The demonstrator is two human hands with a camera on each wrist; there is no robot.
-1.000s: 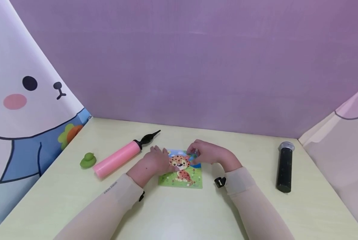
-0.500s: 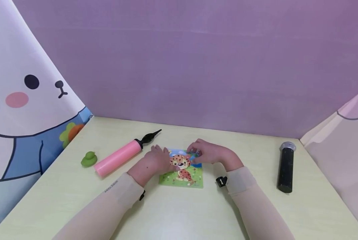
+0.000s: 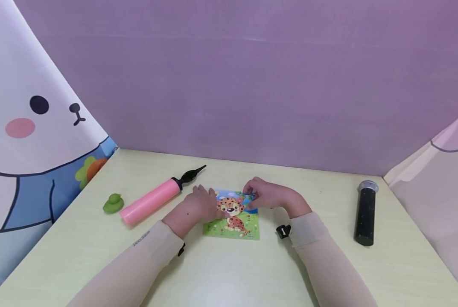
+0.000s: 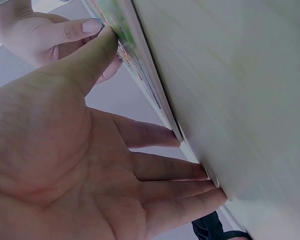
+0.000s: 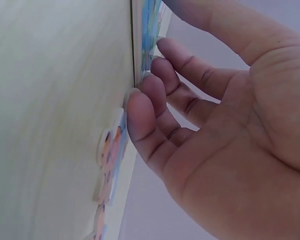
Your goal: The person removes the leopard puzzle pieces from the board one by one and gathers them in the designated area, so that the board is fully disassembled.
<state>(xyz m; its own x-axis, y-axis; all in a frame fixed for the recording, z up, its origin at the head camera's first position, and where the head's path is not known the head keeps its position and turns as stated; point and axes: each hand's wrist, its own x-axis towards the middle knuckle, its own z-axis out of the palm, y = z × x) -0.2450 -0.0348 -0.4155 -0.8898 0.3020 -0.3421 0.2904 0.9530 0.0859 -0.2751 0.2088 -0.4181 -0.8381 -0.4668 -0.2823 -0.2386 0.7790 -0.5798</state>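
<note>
At the left of the table (image 3: 229, 273) lies a green toy (image 3: 113, 204), with a pink pump (image 3: 152, 202) just right of it, its black nozzle pointing far and right. My left hand (image 3: 198, 207) is spread at the board (image 3: 217, 233), fingers nearly straight past its left edge, thumb against it. The leopard board lies mid-table between my hands. My right hand (image 3: 270, 195) curls loosely at its far right corner; whether it pinches anything I can't tell. Printed pieces (image 5: 110, 160) lie by those fingers. Well to the right is a black tube (image 3: 365, 217).
</note>
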